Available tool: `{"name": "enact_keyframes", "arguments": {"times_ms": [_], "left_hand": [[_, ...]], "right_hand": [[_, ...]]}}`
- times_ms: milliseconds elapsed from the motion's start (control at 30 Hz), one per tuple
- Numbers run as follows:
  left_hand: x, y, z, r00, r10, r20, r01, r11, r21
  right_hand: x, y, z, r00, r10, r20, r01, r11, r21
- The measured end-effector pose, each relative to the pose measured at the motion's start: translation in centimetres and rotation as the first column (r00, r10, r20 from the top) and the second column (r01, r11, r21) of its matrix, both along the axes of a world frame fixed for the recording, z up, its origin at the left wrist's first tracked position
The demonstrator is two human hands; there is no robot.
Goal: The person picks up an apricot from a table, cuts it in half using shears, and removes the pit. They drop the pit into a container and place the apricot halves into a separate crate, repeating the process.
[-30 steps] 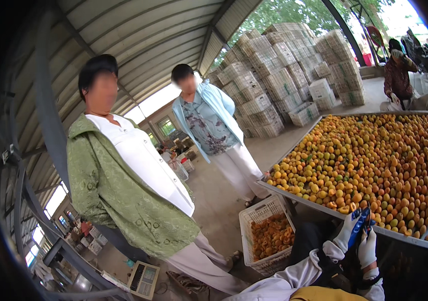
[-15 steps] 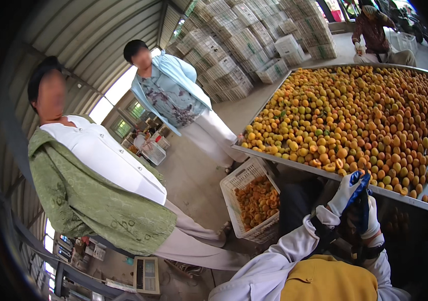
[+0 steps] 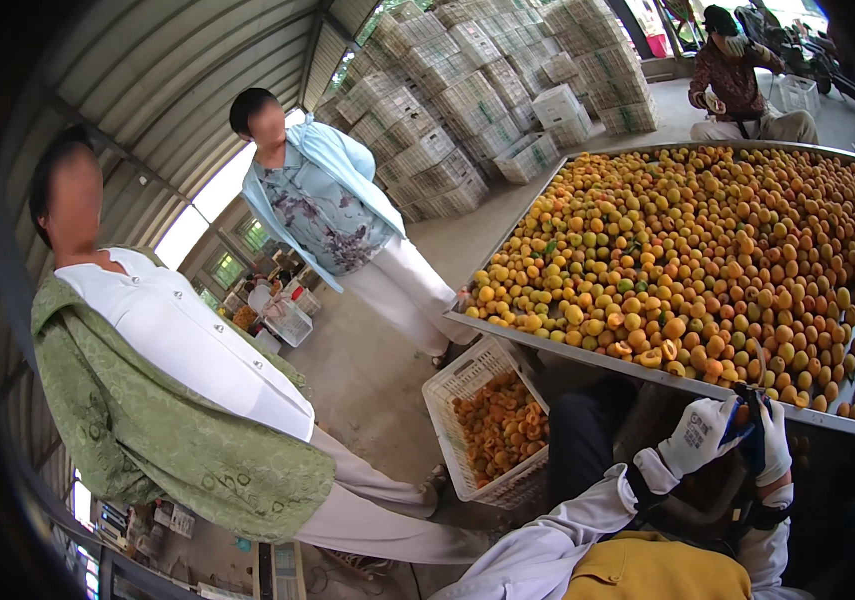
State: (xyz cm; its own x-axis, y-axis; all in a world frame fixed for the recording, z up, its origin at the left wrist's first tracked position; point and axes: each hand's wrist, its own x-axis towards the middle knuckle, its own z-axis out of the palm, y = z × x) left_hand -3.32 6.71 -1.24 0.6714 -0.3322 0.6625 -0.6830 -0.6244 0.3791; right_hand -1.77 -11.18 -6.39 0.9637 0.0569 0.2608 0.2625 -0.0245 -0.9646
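My two hands meet at the near rim of the table, in white gloves with blue coating on the palm side. My left hand (image 3: pixel 697 437) has its fingers curled in towards my right hand; whatever lies between them is hidden. My right hand (image 3: pixel 773 445) is closed beside it, around a small dark thing (image 3: pixel 747 392) with what looks like a thin curved piece rising from it, too small to name. Just beyond lies a broad heap of orange-yellow apricots (image 3: pixel 687 260) on a metal-rimmed table (image 3: pixel 587 352). Some near the front edge are split open.
A white plastic crate (image 3: pixel 437 400) of split apricots stands on the floor left of my arms. Two people (image 3: pixel 187 370) (image 3: pixel 332 215) stand on the left. A seated person (image 3: pixel 737 90) is beyond the table. Stacked crates (image 3: pixel 477 90) rise at the back.
My hands have shifted slightly right and down in the picture, and the left has turned to show the glove's back. The view has tilted a little. The seated person's hand has risen.
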Motion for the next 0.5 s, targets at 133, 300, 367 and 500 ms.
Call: {"name": "enact_keyframes", "arguments": {"times_ms": [133,300,367,500], "left_hand": [[-0.1,-0.6,-0.2,0.997,-0.076,-0.024,0.076,0.997,-0.004],[0.7,0.3,-0.8,0.976,-0.13,-0.173,0.071,0.948,-0.311],[0.6,-0.4,0.0,0.91,-0.219,-0.352,-0.022,0.822,-0.569],[1.9,-0.8,0.2,0.92,-0.182,-0.346,0.027,0.913,-0.407]], "right_hand": [[-1.3,-2.1,0.8,0.938,0.195,0.288,0.012,0.809,-0.588],[-2.0,1.0,1.1,0.92,0.057,0.387,0.146,0.868,-0.475],[-2.1,3.8,3.1,0.768,0.257,-0.587,0.244,0.73,0.639],[-1.1,2.1,3.5,0.924,0.165,-0.345,-0.042,0.941,0.337]]}}
